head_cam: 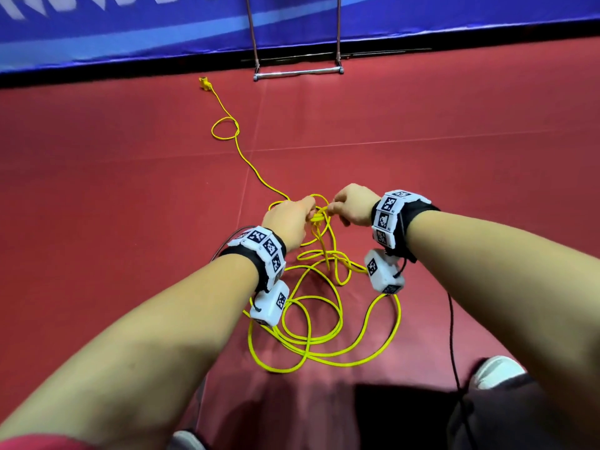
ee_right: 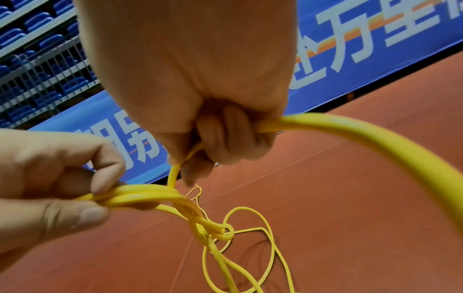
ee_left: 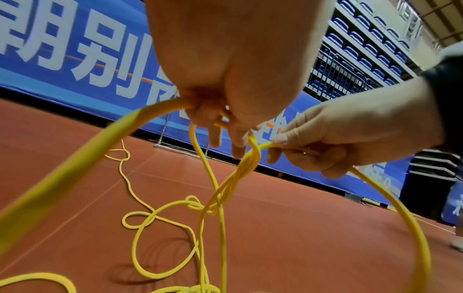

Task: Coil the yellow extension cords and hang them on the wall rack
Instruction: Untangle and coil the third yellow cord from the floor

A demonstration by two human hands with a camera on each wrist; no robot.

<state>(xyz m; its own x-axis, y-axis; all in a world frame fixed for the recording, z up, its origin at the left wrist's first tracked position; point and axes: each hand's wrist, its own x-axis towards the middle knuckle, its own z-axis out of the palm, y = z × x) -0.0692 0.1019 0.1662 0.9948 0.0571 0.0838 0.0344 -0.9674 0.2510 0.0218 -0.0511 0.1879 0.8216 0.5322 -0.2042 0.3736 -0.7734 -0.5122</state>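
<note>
Between the two hands, near frame centre in the head view, the yellow extension cord (head_cam: 319,219) bunches into a few gathered strands. The left hand (head_cam: 289,220) grasps that bundle with curled fingers (ee_left: 238,138); the right hand (head_cam: 352,207) pinches a strand just beside it. Loose tangled loops sprawl on the red floor (head_cam: 113,190) at 6 o'clock, and a long run trails toward 11 o'clock to the plug (head_cam: 205,83). Coiling looks barely begun: most cord is ungathered. A metal frame (head_cam: 298,72) stands at 12 o'clock by the blue banner (head_cam: 130,30); nothing is hung.
</note>
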